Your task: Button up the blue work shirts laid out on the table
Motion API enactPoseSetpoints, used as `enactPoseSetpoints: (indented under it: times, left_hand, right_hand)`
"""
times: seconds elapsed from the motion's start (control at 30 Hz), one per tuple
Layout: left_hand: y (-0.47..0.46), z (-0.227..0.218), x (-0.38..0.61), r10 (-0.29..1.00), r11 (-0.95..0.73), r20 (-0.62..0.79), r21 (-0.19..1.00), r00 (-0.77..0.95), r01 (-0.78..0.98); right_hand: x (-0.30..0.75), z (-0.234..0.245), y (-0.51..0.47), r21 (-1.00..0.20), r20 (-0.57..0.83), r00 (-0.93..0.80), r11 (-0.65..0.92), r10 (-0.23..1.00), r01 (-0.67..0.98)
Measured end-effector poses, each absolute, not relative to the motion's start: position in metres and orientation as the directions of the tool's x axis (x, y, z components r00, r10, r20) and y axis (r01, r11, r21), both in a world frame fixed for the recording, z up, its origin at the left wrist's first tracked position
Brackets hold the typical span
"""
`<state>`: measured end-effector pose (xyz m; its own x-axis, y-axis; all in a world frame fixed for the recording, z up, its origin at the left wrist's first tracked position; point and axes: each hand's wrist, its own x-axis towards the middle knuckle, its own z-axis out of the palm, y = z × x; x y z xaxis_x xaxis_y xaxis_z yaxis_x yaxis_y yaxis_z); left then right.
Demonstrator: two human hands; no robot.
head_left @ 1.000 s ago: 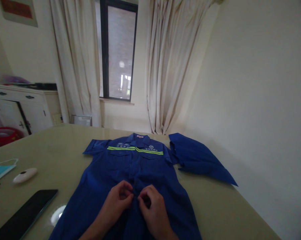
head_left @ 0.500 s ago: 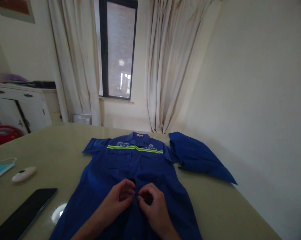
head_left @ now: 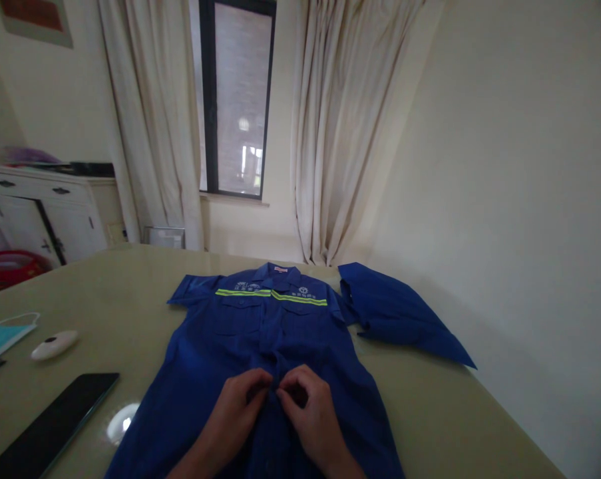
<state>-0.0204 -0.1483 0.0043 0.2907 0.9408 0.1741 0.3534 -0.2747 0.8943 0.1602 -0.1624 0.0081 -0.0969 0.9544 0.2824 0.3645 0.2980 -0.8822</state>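
Observation:
A blue short-sleeved work shirt (head_left: 200,372) lies front up on the table, its collar toward the window and a yellow-green reflective stripe across the chest. My left hand (head_left: 237,406) pinches the front placket between thumb and fingers, left of its middle line. Close beside it, my right hand (head_left: 313,412) pinches the placket from the other side, thumb and forefinger curled to a ring. The fingertips nearly meet over the cloth. Any button between them is too small to make out.
A folded blue garment (head_left: 400,313) lies at the shirt's right, by the wall. To the left on the table (head_left: 130,293) are a black phone (head_left: 55,422), a white oval device (head_left: 55,346) and a light-blue face mask (head_left: 3,338). Curtains and a window stand behind.
My left hand has moved slightly right and its fingers have closed into a pinch on the placket. My right hand stays nearly in place. The view has shifted slightly.

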Motion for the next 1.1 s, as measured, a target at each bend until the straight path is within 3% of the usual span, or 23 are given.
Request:
enactPoseSetpoints:
  times: [0.23, 0.53, 0.6, 0.7, 0.8, 0.93, 1.0, 1.1]
  left_hand:
    - [-0.142, -0.005, -0.019, 0.968, -0.130, 0.062, 0.953, 0.243, 0.275]
    - [-0.134, -0.011, -0.018, 0.961, 0.073, -0.063, 0.997, 0.269, -0.026]
    - [-0.135, -0.006, -0.019, 0.961, 0.011, -0.004, 1.000, 0.278, -0.026]
    - [-0.140, 0.000, -0.019, 0.953, -0.185, 0.139, 0.970, 0.268, 0.155]
    - [-0.145, 0.002, -0.020, 0.919, -0.343, 0.228, 0.865, 0.322, 0.366]
    - [-0.146, -0.001, -0.024, 0.838, -0.522, 0.333, 0.719, 0.433, 0.458]
    - [-0.144, 0.000, -0.025, 0.821, -0.557, 0.372, 0.691, 0.433, 0.461]
    - [-0.143, 0.002, -0.026, 0.860, -0.498, 0.360, 0.743, 0.361, 0.446]
  right_hand:
    - [0.156, 0.007, -0.169, -0.777, 0.393, -0.153, 0.417, 0.907, 0.472]
    - [0.156, 0.013, -0.168, -0.814, 0.412, -0.067, 0.400, 0.909, 0.421]
    - [0.156, 0.012, -0.167, -0.853, 0.372, -0.035, 0.356, 0.928, 0.380]
    - [0.157, 0.010, -0.164, -0.896, 0.328, -0.009, 0.314, 0.945, 0.314]
    - [0.160, 0.004, -0.158, -0.925, 0.298, -0.007, 0.290, 0.955, 0.245]
    - [0.160, -0.003, -0.149, -0.961, 0.223, -0.041, 0.226, 0.974, 0.160]
    - [0.157, -0.003, -0.149, -0.959, 0.236, -0.024, 0.237, 0.971, 0.157]
    - [0.155, -0.001, -0.158, -0.912, 0.306, 0.001, 0.293, 0.952, 0.286]
